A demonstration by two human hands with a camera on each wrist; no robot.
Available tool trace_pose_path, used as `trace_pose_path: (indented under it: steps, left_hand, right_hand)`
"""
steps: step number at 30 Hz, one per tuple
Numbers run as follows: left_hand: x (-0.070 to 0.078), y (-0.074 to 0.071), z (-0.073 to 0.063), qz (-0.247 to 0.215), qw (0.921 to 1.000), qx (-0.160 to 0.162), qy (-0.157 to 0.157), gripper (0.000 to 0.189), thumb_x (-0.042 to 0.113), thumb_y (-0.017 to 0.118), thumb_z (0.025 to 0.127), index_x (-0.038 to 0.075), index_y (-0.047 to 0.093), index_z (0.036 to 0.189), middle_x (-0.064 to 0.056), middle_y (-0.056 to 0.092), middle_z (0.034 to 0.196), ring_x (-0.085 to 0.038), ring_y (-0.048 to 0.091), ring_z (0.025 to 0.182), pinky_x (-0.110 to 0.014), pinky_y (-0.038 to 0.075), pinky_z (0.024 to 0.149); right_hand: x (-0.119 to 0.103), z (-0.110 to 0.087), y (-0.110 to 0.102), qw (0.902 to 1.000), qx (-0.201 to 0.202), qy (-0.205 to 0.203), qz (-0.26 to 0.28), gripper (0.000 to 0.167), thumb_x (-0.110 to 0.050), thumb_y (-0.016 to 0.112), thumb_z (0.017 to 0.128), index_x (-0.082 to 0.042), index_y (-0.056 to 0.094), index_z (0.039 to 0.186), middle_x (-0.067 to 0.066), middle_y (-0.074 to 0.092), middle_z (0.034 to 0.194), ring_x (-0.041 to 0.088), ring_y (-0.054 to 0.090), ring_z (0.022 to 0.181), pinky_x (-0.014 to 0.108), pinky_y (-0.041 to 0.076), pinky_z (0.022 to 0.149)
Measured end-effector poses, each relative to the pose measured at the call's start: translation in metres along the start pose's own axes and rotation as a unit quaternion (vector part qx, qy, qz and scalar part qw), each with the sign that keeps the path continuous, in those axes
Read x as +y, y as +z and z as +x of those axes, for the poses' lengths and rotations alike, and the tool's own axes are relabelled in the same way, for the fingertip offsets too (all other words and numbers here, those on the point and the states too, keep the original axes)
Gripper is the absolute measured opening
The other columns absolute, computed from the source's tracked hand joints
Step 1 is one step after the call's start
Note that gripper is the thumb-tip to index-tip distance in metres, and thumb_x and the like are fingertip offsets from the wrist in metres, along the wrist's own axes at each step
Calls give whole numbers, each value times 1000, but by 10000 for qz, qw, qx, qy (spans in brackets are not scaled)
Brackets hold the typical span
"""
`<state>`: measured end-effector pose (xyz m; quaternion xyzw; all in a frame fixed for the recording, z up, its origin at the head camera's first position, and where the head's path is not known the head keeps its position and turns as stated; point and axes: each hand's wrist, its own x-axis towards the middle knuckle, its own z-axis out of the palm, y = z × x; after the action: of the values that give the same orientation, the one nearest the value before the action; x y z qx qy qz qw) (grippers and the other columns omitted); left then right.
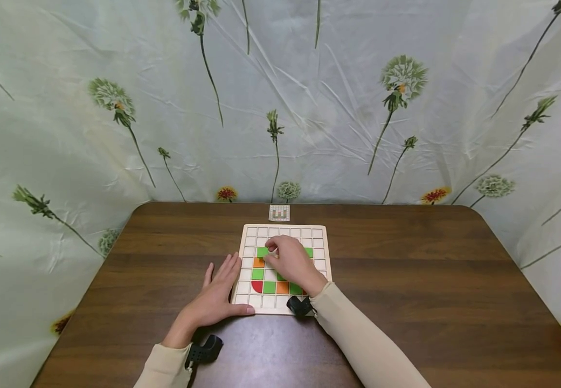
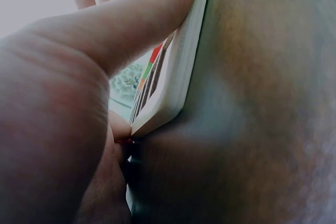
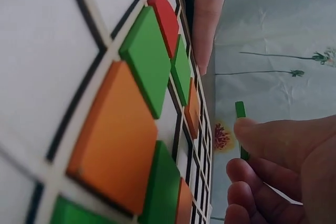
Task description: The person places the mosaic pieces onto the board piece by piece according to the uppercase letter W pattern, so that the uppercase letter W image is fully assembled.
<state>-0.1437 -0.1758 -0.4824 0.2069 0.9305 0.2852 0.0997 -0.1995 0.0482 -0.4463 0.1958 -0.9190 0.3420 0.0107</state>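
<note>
A square wooden grid board (image 1: pixel 241 298) with white cells lies on the table. My right hand (image 1: pixel 292 261) is over its middle, thumb and fingertips pinching a thin green tile (image 3: pixel 241 107) above the surface. My left hand (image 1: pixel 217 299) steadies the board's near left corner, fingers stretched along the left side and thumb (image 2: pixel 152 11) on the front edge. On the board sit a red rounded tile (image 1: pixel 257 286), green tiles (image 1: pixel 269 288) and orange tiles (image 1: pixel 282 288), forming a bottom row and a left column. My right hand and wrist hide part of the pattern.
A small pattern card (image 1: pixel 279 213) lies behind the board near the table's back edge. The brown wooden table (image 1: pixel 406 269) extends to both sides. A flowered curtain (image 1: pixel 329 108) hangs behind it. Each wrist wears a black band.
</note>
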Motion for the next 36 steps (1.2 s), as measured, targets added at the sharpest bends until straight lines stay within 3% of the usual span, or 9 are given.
trace_pose_path:
  steps: [20, 36]
  left_hand:
    - [1, 0, 0, -25, 10000, -34, -18, 122, 65, 76, 78, 0, 13, 160, -13, 5, 168, -31, 1, 155, -60, -10, 116]
    - [0, 0, 0, 12, 10000, -37, -4, 122, 65, 75, 78, 0, 12, 160, -14, 5, 168, -31, 1, 155, -59, -10, 116]
  right_hand:
    - [3, 12, 7, 9994, 16, 327, -81, 21, -14, 78, 86, -3, 74, 103, 4, 70, 92, 19, 65, 87, 34, 53, 78]
    - [4, 20, 12, 9989, -174, 350, -267, 21, -18, 77, 88, -4, 74, 104, 3, 68, 91, 17, 61, 84, 33, 51, 78]
